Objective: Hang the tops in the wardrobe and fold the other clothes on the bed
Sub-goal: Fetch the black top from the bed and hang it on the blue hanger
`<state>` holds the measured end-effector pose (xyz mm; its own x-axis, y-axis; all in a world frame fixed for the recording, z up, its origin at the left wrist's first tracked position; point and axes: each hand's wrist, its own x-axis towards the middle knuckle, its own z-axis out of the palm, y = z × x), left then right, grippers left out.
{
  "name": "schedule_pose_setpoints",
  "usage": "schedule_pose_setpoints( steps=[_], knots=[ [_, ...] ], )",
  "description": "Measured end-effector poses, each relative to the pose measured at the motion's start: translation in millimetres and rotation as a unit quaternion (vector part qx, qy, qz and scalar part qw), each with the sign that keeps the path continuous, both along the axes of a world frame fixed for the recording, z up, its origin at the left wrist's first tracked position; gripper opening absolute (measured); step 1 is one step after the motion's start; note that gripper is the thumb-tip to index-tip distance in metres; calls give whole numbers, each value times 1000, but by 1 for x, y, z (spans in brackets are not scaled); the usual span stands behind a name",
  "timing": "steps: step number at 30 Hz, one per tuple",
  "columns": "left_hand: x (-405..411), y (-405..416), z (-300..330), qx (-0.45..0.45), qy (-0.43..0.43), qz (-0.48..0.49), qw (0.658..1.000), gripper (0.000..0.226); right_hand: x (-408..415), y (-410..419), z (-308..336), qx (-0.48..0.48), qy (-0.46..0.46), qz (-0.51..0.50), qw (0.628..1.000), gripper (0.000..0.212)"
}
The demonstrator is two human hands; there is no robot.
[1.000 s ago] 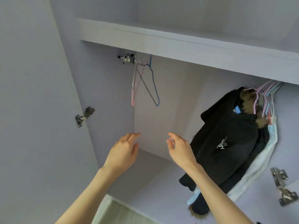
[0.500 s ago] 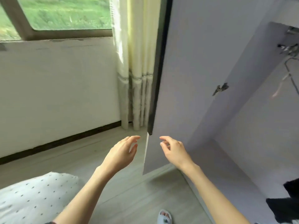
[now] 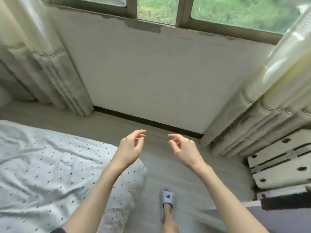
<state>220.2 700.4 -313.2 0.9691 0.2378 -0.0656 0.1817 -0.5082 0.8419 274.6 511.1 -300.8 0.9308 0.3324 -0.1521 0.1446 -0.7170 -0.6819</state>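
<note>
Progress: cannot tell, no clothes showing | left hand (image 3: pixel 129 147), right hand (image 3: pixel 185 148) hovering empty, loosely curled, apart, beside bed (image 3: pixel 42 165)

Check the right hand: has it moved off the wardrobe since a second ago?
Yes. The right hand now hangs empty over the floor below the window wall, with the bed to its left; the wardrobe interior is out of view.

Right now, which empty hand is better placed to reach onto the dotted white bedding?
Left, probably. The left hand hangs over the corner of the dotted white bedding; the right hand is over bare floor.
</note>
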Motion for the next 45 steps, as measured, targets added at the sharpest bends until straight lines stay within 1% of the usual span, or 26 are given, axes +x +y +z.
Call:
schedule_pose_setpoints(
  steps=[2, 4, 6, 7, 8, 12, 14, 19, 22, 26, 27, 28, 31, 34, 40, 43, 45],
  knots=[
    [29, 17, -5, -6, -2, 45, 999, 28, 42, 20, -2, 2, 6, 32, 999, 28],
    [64, 35, -13, -20, 6, 111, 994, 28, 97, 46, -6, 3, 17, 85, 996, 28],
    [82, 42, -15, -26, 21, 149, 988, 27, 129, 63, -1, 6, 28, 117, 993, 28],
    [96, 51, -15, -33, 28, 181, 983, 27, 155, 80, 1, 1, 30, 155, 988, 29],
    [102, 53, -15, -36, 35, 187, 981, 27, 165, 86, 4, -4, 28, 173, 985, 29],
    [129, 90, -11, -43, 45, 268, 961, 28, 226, 147, 13, -7, 46, 257, 965, 29],
    [131, 114, -9, -44, 47, 322, 944, 28, 248, 187, 13, -8, 54, 313, 948, 29],
    [126, 189, -15, -49, 43, 472, 879, 27, 277, 310, 6, -16, 75, 450, 890, 29],
    [133, 232, -24, -53, 35, 529, 846, 27, 288, 373, 3, -18, 60, 508, 859, 28],
    [159, 300, -33, -70, 14, 582, 810, 27, 304, 473, 3, -42, 46, 574, 816, 29],
    [165, 311, -31, -66, 10, 588, 806, 27, 306, 488, 6, -40, 44, 583, 810, 29],
    [170, 332, -31, -71, 1, 608, 790, 27, 308, 520, 6, -43, 44, 602, 796, 29],
    [177, 367, -25, -82, -3, 632, 770, 27, 310, 573, 7, -35, 38, 633, 773, 29],
    [169, 413, -22, -84, 7, 670, 738, 28, 296, 648, 5, -37, 48, 678, 733, 29],
    [143, 501, -36, -72, 28, 750, 657, 28, 255, 783, -9, -36, 70, 762, 643, 27],
    [130, 566, -46, -70, 45, 773, 629, 28, 238, 859, -17, -40, 73, 797, 599, 28],
    [124, 610, -50, -85, 55, 793, 601, 30, 228, 913, -19, -50, 78, 822, 562, 29]
  ],
)
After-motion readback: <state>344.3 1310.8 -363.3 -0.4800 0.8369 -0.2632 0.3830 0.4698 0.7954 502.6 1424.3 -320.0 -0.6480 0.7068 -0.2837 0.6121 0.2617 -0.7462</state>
